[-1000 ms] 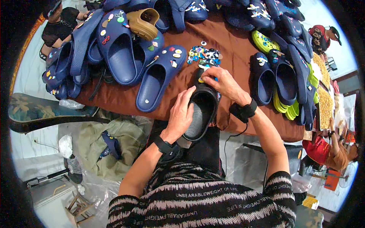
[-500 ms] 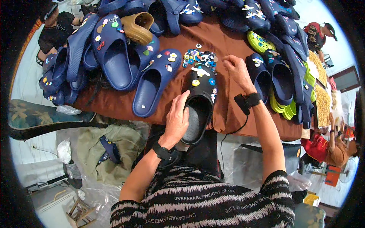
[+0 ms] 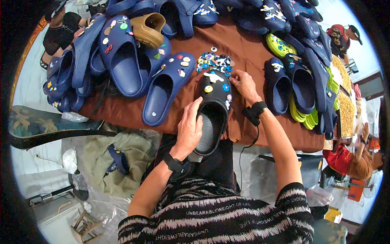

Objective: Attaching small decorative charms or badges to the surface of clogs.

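Note:
A black clog (image 3: 215,96) stands in front of me at the table's near edge, toe pointing away. My left hand (image 3: 189,127) grips its left side by the opening. On its upper sit a white charm (image 3: 213,76), a round yellow charm (image 3: 208,89), a blue flower charm (image 3: 226,87) and small charms at the right side. My right hand (image 3: 246,87) is beside the toe's right edge, thumb and fingers pinched together; whatever may be between them is too small to make out. A pile of loose charms (image 3: 213,62), mostly blue, white and black, lies just beyond the toe.
A brown cloth (image 3: 248,49) covers the table. Blue clogs with charms (image 3: 168,87) crowd the left and far side; a tan clog (image 3: 149,30) rests among them. More blue clogs (image 3: 302,87) and a lime-green clog (image 3: 280,44) are at right. Other people are around the table.
My right hand has moved left and slightly nearer me, from right of the charm pile to the clog's toe. My left hand and the clog have stayed in place.

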`<state>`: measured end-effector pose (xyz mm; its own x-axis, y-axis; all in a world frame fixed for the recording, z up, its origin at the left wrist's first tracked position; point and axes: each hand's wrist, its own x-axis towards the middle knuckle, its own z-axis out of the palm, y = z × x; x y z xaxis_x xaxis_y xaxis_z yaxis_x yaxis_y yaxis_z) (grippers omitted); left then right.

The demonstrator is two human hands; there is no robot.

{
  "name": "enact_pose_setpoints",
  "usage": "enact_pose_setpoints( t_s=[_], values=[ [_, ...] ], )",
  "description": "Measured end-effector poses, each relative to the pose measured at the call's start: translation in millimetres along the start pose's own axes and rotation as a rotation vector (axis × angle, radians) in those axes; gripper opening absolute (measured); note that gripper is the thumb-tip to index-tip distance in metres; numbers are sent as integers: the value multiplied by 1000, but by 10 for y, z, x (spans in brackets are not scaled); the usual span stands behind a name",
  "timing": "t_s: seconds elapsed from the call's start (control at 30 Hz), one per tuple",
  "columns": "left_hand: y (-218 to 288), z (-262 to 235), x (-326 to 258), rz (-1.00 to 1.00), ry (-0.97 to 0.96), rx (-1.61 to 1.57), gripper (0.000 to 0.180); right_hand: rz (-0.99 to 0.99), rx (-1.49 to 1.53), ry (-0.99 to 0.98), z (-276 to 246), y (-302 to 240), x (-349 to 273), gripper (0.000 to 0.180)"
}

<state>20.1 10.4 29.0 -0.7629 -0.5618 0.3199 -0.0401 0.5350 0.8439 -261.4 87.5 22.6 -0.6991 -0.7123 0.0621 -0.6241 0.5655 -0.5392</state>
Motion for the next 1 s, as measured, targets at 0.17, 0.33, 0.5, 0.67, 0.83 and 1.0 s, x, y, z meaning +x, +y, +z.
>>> enact_pose_setpoints(
  t_s=[0.17, 0.33, 0.5, 0.67, 0.83, 1.0],
  values=[
    [8, -1, 1, -1, 3, 20, 57, -48, 42, 27, 17, 146, -29, 24],
    [12, 7, 1, 29, 46, 32, 58, -27, 81, 30, 0, 36, -97, 24],
    [-78, 36, -15, -50, 18, 146, 61, -93, 55, 12, 8, 79, -122, 23],
    [78, -87, 20, -109, -38, 121, 59, -71, 261, 66, -21, 122, -181, 20],
    [246, -158, 24, -83, -73, 163, 64, -103, 464, -2, -267, -358, -456, 25],
    [287, -158, 39, 32, -84, 252, 68, -59, 544, -39, -592, -846, -796, 24]
  ],
)
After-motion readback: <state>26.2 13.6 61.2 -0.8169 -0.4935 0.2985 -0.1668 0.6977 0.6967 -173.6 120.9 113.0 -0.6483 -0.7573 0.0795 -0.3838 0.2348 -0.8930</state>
